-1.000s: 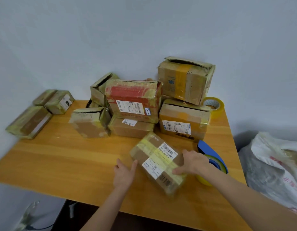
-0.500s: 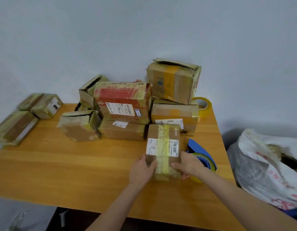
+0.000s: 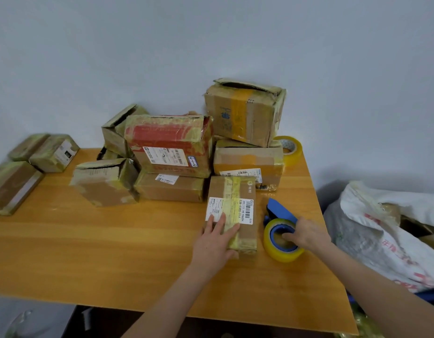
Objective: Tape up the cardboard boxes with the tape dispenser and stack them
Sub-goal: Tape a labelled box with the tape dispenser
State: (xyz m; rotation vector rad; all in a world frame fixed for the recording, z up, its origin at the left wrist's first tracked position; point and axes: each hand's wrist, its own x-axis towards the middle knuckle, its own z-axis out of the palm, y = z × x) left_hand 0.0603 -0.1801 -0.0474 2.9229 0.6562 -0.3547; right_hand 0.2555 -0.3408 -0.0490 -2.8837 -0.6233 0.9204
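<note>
My left hand [image 3: 217,237] lies flat on the near end of the box [image 3: 235,191], fingers straight over its white label, gripping nothing. The box lies on the table [image 3: 101,240], long side pointing away from me, with a yellowish strip of tape down its top. Its far end comes close to the pile [image 3: 169,189]; I cannot tell if they touch.

My right hand [image 3: 308,234] grips the dispenser [image 3: 278,228], which sits on the table just right of the box with a narrow gap between them. My thumb reaches into the core of its yellow roll and my fingers curl over the blue frame. My hands are apart, one on each thing.

In the pile, a red box [image 3: 169,140] sits on a flat one. A spare roll [image 3: 290,148] stands at the back right, by the wall. Three boxes [image 3: 13,184] lie at the left edge. A white bag [image 3: 381,235] slumps off the table's right side.
</note>
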